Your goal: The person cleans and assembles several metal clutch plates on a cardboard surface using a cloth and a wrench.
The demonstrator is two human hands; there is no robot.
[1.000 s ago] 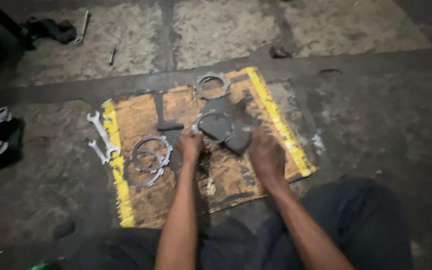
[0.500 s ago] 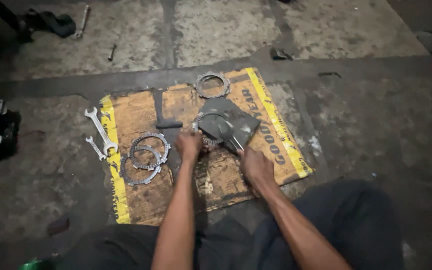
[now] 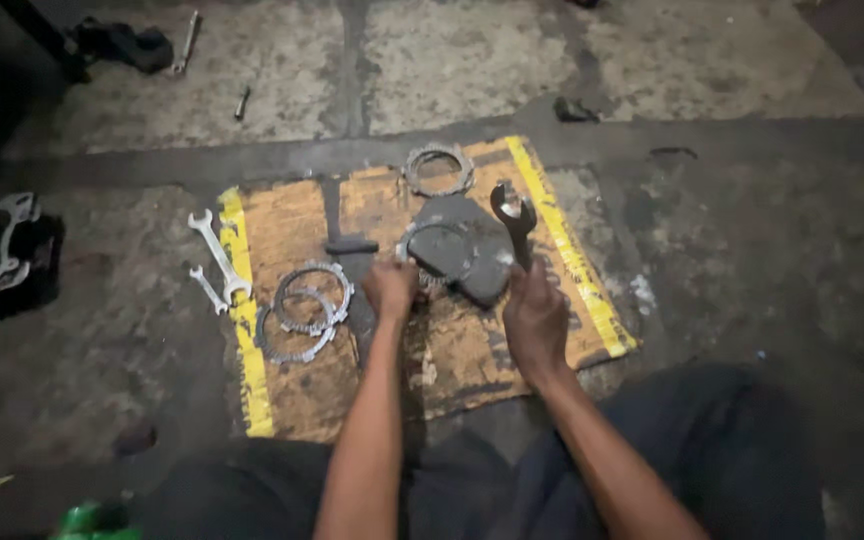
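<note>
The right hand is gripping a dark wrench, its head pointing toward the mat's far edge. The left hand is clenching on the grey metal cover lying mid-mat, toothed rings nearby.

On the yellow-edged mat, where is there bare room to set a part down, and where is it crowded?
Free: the near part of the mat, below the toothed rings, and its far-left corner. Crowded: the middle, where the left hand grips by the dark cover and the right hand holds a spanner.
</note>
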